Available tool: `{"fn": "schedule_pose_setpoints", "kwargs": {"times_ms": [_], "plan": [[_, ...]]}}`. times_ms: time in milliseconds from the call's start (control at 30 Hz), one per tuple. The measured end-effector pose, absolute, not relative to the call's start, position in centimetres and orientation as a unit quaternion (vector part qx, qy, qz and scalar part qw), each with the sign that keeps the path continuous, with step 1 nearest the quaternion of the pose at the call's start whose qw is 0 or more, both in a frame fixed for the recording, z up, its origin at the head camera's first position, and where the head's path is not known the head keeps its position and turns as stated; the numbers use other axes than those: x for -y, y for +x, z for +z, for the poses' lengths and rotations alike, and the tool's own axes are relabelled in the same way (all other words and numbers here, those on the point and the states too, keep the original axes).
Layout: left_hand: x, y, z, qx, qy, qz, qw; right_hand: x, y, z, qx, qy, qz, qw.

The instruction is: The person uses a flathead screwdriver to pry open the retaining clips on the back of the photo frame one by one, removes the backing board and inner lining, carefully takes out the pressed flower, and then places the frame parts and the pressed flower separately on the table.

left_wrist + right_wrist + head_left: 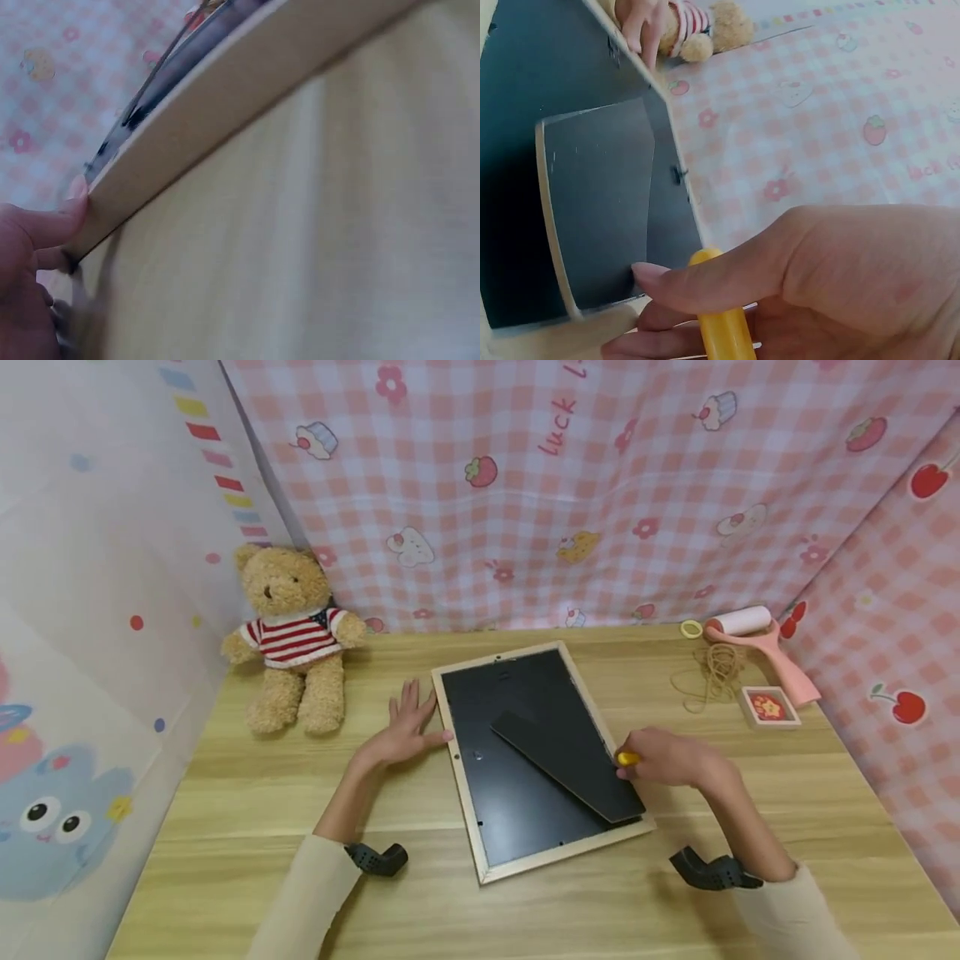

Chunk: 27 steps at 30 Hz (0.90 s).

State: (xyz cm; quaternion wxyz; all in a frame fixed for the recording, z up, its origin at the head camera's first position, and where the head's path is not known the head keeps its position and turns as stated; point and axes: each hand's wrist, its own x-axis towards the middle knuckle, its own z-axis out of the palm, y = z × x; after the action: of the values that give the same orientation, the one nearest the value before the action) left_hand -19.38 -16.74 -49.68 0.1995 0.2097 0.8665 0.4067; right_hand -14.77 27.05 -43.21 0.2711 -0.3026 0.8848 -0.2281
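A picture frame (478, 867) with a pale wooden border lies face down on the table, its black backing board (517, 814) showing. The frame's black easel leg (570, 760) slants across the board. My left hand (407, 732) rests at the frame's left side with its fingers spread and straight; in the left wrist view its thumb (56, 225) touches the border. My right hand (667, 757) is at the right border, holding a yellow handle (724, 330) in its fingers. The handle's working end is hidden. In the right wrist view, the right thumb tip overlaps the leg's wide end.
A teddy bear (296, 643) in a striped shirt sits at the back left. At the back right are a lint roller (780, 652), a bundle of twine (720, 672), a yellow ring (691, 629) and a small square box (768, 707). Patterned cloth (525, 527) hangs behind.
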Motion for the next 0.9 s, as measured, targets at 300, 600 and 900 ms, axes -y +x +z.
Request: {"fn": "schedule_pose_setpoints", "kwargs": {"times_ms": [300, 600, 900], "plan": [[17.0, -21.4, -49.3, -0.870, 0.204, 0.396, 0.210, -29.4, -14.6, -50.3, -0.867, -0.356, -0.265, 0.229], [15.9, -18.6, -52.0, -0.873, 0.229, 0.428, 0.050, -23.6, -11.4, -39.6, -0.873, -0.248, -0.418, 0.035], [14.8, -15.1, -52.8, -0.886, 0.246, 0.392, 0.039, -15.7, -14.5, -37.7, -0.774, -0.238, -0.560, -0.173]]}}
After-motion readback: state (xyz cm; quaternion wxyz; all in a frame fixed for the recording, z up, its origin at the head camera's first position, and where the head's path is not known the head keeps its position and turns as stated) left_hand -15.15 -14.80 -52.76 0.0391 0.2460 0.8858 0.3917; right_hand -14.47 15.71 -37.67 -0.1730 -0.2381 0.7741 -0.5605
